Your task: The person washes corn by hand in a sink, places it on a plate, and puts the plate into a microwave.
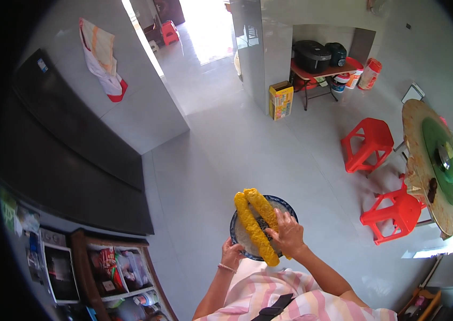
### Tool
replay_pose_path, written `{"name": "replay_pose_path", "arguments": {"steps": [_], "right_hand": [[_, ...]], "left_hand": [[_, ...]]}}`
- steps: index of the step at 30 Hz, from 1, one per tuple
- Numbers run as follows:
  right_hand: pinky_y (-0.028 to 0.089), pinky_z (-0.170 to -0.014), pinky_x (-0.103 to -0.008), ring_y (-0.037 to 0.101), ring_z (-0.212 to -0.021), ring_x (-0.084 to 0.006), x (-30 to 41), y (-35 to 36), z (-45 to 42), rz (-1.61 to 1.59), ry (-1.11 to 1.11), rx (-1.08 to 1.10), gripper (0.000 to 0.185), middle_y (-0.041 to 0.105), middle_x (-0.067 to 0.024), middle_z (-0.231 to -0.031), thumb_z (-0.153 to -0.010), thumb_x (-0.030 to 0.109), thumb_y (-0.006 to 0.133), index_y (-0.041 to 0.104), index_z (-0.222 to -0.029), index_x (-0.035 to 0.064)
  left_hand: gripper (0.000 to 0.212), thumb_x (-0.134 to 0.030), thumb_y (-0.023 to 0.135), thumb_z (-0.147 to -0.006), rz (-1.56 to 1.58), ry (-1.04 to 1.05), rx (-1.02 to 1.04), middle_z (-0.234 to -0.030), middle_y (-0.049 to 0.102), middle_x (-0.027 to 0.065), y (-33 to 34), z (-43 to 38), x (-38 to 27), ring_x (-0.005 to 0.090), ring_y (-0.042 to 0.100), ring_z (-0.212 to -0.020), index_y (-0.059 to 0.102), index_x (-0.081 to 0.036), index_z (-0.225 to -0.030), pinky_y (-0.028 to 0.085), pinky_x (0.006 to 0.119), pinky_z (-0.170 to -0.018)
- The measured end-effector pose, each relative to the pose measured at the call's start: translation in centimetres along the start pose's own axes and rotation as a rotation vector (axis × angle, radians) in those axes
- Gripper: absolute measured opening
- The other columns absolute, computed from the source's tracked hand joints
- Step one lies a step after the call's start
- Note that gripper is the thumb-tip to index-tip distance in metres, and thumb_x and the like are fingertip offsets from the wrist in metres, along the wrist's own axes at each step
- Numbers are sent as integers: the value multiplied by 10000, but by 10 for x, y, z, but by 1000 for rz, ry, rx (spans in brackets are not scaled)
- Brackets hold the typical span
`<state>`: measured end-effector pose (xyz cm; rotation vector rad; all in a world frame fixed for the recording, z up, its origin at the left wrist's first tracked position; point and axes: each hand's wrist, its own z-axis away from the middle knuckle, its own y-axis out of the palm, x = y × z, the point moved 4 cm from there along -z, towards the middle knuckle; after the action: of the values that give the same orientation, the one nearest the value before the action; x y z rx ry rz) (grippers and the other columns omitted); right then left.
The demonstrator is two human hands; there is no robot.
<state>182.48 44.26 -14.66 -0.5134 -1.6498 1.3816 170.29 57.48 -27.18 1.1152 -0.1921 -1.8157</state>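
A round plate (233,229) with a dark blue patterned rim is held out in front of my body over the floor. Across it lie two long, lumpy yellow food rolls, side by side; the left roll (254,229) reaches past the rim at both ends. My left hand (232,255), with a beaded bracelet at the wrist, grips the plate's lower left rim. Over the lower part of the right roll (261,205) is my right hand (289,233), fingers on one side and thumb on the other. That hand covers much of this roll.
Red plastic stools (375,138) stand beside a covered table (415,120) on the right. A dark refrigerator (78,152) and an open-fronted cabinet (152,277) line the left. Farther off are a yellow box (281,102), a rice cooker (311,56) on a small table, and a bright doorway.
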Motion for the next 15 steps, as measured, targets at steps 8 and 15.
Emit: {"name": "replay_pose_path", "arguments": {"steps": [8, 15], "right_hand": [[446, -695, -339, 507, -836, -251, 68, 3, -174, 77, -147, -204, 524, 504, -112, -902, -738, 359, 662, 513, -1135, 51], [464, -668, -356, 520, -839, -256, 110, 46, -299, 54, -327, -37, 603, 489, -136, -899, -704, 271, 683, 457, -1204, 22]], "left_hand": [[345, 91, 458, -664, -127, 35, -64, -779, 611, 51, -5, -137, -132, 145, 607, -585, 540, -51, -968, 542, 291, -452], [368, 94, 455, -670, -9, 77, -122, -855, 616, 69, 14, -236, -203, 169, 623, -619, 525, -43, -1004, 553, 299, -475]]}}
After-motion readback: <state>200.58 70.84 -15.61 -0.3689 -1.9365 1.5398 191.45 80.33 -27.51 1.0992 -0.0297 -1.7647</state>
